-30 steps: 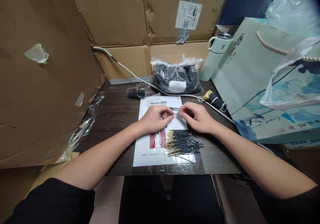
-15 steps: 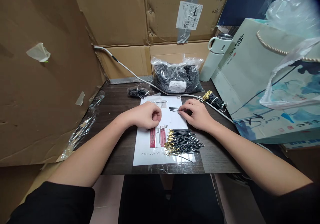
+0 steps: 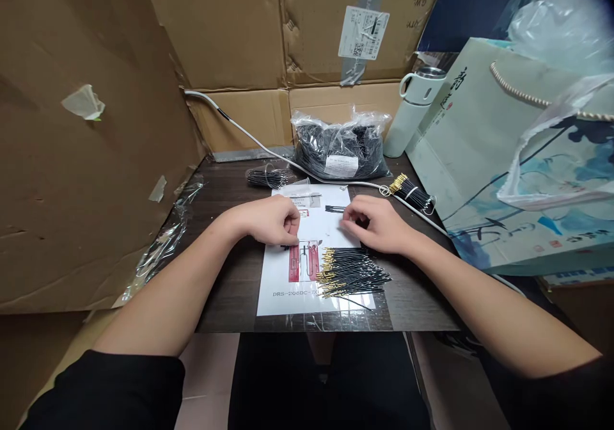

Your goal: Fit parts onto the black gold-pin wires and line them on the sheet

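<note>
From where I stand, both forearms reach in over the bench [image 3: 230,302] from its near edge, slanting toward each other, the black sleeves ending around the elbows. The left hand [image 3: 274,220] is bent at the wrist so that its knuckles face up and its fingers point right and down, curled in close to the thumb; that grip is narrow, low over the left side of the printed sheet [image 3: 283,305], with the fingertips by the top of the red picture [image 3: 304,262]. The right hand [image 3: 377,224] leans in from the other side, thumb and forefinger curved toward each other in a narrow grip, the remaining fingers folded behind. A few short black pieces [image 3: 334,209] lie on the sheet at its fingertips, pointing left. The hands themselves hide what is between the fingers, so I can't tell whether either grip has hold of anything. The two hands are apart, white paper showing between them. Nearer the person, just below the right hand, a pile of thin black wires [image 3: 355,270] lies partly on the sheet, gold-coloured ends to the left. Farther back, a clear plastic bag [image 3: 340,145] full of dark strands sits behind a white cable [image 3: 249,138].
</note>
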`<state>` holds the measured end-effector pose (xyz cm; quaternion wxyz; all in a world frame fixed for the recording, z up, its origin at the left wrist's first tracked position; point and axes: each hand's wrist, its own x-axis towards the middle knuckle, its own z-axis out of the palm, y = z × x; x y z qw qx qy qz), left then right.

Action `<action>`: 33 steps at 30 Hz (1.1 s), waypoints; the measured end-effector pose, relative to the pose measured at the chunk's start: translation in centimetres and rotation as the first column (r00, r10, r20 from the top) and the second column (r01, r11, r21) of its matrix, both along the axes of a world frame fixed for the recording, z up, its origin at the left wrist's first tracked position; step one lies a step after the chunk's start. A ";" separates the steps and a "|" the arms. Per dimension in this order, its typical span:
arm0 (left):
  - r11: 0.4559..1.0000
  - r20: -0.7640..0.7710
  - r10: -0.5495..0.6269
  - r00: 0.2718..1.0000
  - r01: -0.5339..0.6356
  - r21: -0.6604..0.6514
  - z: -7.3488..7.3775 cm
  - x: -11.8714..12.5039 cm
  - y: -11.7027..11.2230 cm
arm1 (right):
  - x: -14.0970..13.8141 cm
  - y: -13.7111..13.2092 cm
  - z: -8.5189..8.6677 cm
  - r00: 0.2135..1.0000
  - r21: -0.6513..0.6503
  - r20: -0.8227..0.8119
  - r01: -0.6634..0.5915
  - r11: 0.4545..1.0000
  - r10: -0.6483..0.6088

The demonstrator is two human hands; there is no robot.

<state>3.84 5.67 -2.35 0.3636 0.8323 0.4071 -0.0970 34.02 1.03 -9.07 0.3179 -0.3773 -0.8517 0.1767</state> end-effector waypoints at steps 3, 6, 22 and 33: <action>1.000 0.018 -0.008 1.000 0.009 -0.026 0.3 0.4 -0.4 | -0.2 -1.2 1.3 0.984 -0.183 0.008 -0.174 0.967 0.179; 0.998 0.060 -0.010 0.998 0.013 -0.053 0.2 1.1 -1.0 | -0.4 -1.7 1.8 0.963 -0.238 0.065 -0.240 0.941 0.262; 0.999 0.059 -0.035 0.998 0.037 -0.026 -0.9 1.9 -1.9 | -0.6 -2.0 1.5 0.932 -0.269 0.251 -0.194 0.943 0.263; 0.950 0.513 0.303 0.803 -0.209 -0.234 -4.3 3.5 -1.4 | -0.1 -1.9 1.7 0.945 -0.289 0.175 -0.218 0.932 0.275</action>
